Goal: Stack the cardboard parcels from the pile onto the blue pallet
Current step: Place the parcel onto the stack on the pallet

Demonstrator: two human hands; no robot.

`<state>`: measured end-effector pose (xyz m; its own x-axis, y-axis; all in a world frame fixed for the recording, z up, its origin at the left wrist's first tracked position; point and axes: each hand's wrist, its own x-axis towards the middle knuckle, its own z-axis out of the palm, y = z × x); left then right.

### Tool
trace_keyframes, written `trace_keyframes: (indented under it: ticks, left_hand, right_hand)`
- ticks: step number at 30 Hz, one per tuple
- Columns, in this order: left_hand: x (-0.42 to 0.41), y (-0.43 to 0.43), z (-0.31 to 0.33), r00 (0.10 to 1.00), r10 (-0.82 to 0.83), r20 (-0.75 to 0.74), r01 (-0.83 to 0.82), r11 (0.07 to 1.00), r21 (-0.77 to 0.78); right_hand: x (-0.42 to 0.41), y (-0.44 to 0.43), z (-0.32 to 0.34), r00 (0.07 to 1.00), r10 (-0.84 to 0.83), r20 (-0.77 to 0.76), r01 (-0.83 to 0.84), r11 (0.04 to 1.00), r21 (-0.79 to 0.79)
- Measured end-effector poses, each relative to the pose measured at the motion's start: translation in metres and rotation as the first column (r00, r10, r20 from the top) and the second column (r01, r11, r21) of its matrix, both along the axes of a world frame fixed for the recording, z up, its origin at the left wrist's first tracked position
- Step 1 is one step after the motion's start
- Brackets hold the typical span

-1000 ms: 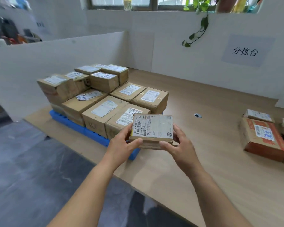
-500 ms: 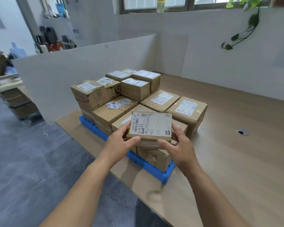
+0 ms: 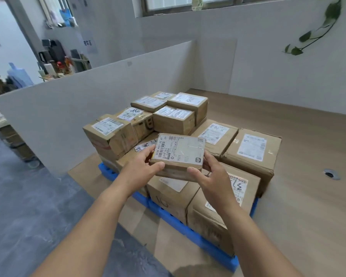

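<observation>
A small flat cardboard parcel (image 3: 179, 151) with a white shipping label hangs over the front boxes of the stack. My left hand (image 3: 141, 169) grips its left edge, thumb on the near side. My right hand (image 3: 214, 179) grips its right edge the same way. Below it lies the blue pallet (image 3: 204, 241), only its front rim showing. Several labelled cardboard parcels (image 3: 250, 154) cover the pallet, with a second layer of boxes (image 3: 174, 118) at the back left.
The pallet sits on a wooden table (image 3: 308, 216) with a cable hole (image 3: 331, 174) at the right. A white partition (image 3: 78, 108) stands close behind and left of the stack. Grey floor lies at the left. A plant (image 3: 316, 31) hangs on the back wall.
Both hands have carried the small parcel left and forward, from beside the pallet's corner to above its front boxes. My view has swung left, so the pile at the right is out of sight.
</observation>
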<state>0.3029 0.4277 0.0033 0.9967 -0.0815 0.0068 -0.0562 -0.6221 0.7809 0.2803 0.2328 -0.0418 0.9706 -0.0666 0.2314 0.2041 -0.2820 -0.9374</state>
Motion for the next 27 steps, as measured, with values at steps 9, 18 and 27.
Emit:
trace_keyframes:
  ticks: [9,18,27]
  left_hand:
    - [0.085,0.041,0.021,0.983,-0.184,0.000,0.172,0.917,0.361]
    - [0.167,0.072,0.043,0.931,-0.366,-0.008,0.310,0.777,0.548]
    - [0.209,0.089,0.030,0.883,-0.467,-0.050,0.417,0.730,0.541]
  right_hand:
    - [0.050,0.042,0.007,0.990,-0.138,-0.004,0.138,0.989,-0.055]
    - [0.094,0.089,0.014,0.960,-0.274,-0.061,0.271,0.961,-0.049]
    - [0.119,0.118,0.003,0.927,-0.347,-0.142,0.335,0.937,-0.102]
